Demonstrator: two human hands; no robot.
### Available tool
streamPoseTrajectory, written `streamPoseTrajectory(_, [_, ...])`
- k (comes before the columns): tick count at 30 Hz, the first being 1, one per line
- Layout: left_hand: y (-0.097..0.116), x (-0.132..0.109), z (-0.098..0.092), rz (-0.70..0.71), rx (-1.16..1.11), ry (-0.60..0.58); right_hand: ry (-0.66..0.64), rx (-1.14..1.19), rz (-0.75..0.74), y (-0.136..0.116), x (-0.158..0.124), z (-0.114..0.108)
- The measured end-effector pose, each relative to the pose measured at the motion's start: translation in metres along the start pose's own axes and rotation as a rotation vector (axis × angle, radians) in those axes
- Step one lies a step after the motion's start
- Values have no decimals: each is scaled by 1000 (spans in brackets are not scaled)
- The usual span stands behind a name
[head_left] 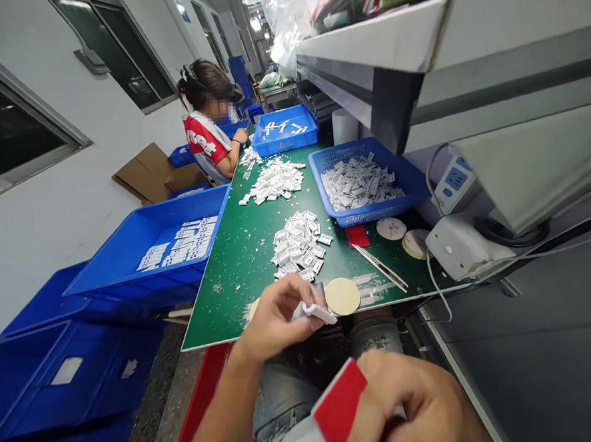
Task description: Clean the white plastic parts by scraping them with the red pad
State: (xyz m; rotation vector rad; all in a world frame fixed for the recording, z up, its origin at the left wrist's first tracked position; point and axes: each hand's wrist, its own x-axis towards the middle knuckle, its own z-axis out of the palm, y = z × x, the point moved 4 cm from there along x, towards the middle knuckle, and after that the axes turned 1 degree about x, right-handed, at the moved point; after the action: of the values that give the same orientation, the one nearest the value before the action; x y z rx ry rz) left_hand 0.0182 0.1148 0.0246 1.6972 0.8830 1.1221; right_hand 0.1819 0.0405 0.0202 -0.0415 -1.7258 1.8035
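Observation:
Between the thumb and fingers of my left hand is a small white plastic part, held over the table's front edge. My right hand is close to the camera, its fingers closed on a flat red pad with a pale edge. The two hands are apart. Just beyond my left hand lies a pile of similar white plastic parts on the green table. A round cream-coloured disc sits at the table edge, right of my left hand.
A utility knife lies right of the disc, near a red square. Behind it stands a blue basket of white parts. Blue bins line the left side. Across the table sits another person. A shelf overhangs the right.

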Motion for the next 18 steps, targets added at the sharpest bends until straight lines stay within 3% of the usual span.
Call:
streamPoseTrajectory(2, [-5,54,-6,-9,37,-47,-15,-16,4,-2,-13,4])
streamPoseTrajectory(4, [-13,104,-10,-23,118,18,33,-28,51,-1,-23,6])
streamPoseTrajectory(7, [-32,140,-4,-87,313,89,269,26,94,4,-35,5])
streamPoseTrajectory(10, [-60,134,10,-179,452,50,635,47,85,16,-42,-1])
streamPoseTrajectory(13, [-84,124,20,-239,465,-7,966,46,-18,25,-48,-11])
streamPoseTrajectory(15, [-91,123,20,-256,415,-11,1099,69,-89,29,-52,-17])
streamPoseTrajectory(18, [-81,110,9,-250,268,39,1164,54,-99,33,-53,-25])
